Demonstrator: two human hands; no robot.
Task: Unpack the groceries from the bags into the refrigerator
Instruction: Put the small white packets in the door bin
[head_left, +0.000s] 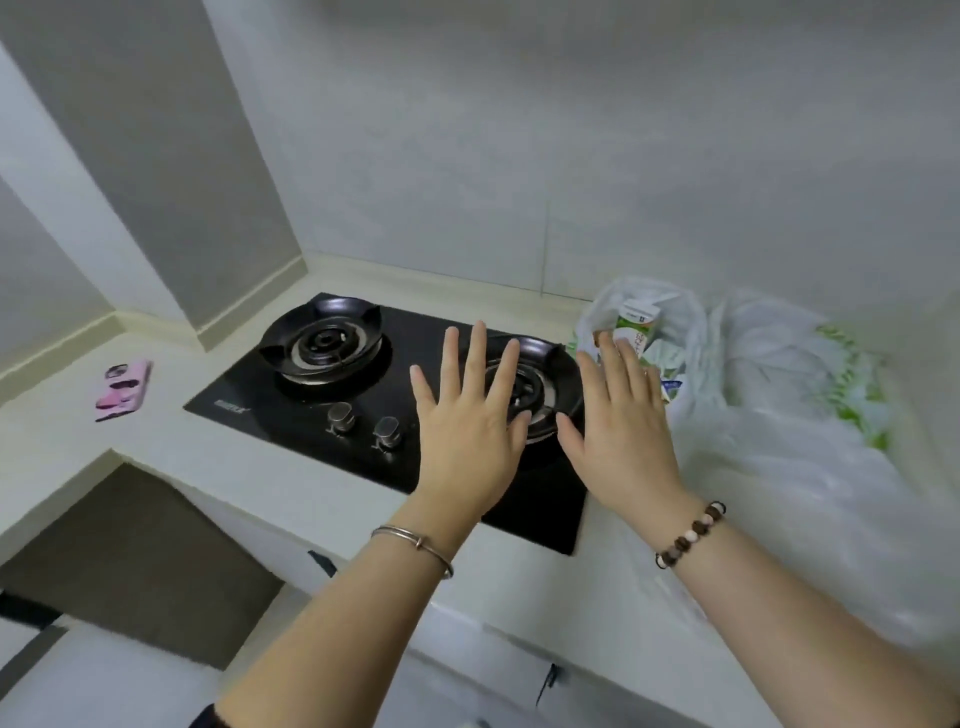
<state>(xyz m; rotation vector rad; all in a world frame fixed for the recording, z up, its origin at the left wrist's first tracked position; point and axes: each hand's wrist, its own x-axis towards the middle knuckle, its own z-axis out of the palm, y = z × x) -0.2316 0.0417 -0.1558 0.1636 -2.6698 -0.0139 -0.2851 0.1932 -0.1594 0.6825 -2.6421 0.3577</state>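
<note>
My left hand (470, 415) and my right hand (621, 426) are stretched out flat, palms down and fingers apart, above the right burner of a black gas hob (311, 410). Neither holds anything. To the right on the counter stands an open white plastic bag (685, 332) with a green and white carton (636, 322) upright in it, just beyond my right fingertips. Other small packets show below the carton. A second white bag with green print (810, 395) lies slumped further right. No refrigerator is in view.
A pink phone (123, 389) lies on the pale counter (218, 457) left of the hob. Two metal knobs (363, 425) sit at the hob's front. Grey tiled walls close the corner behind. The counter's front edge runs below my wrists.
</note>
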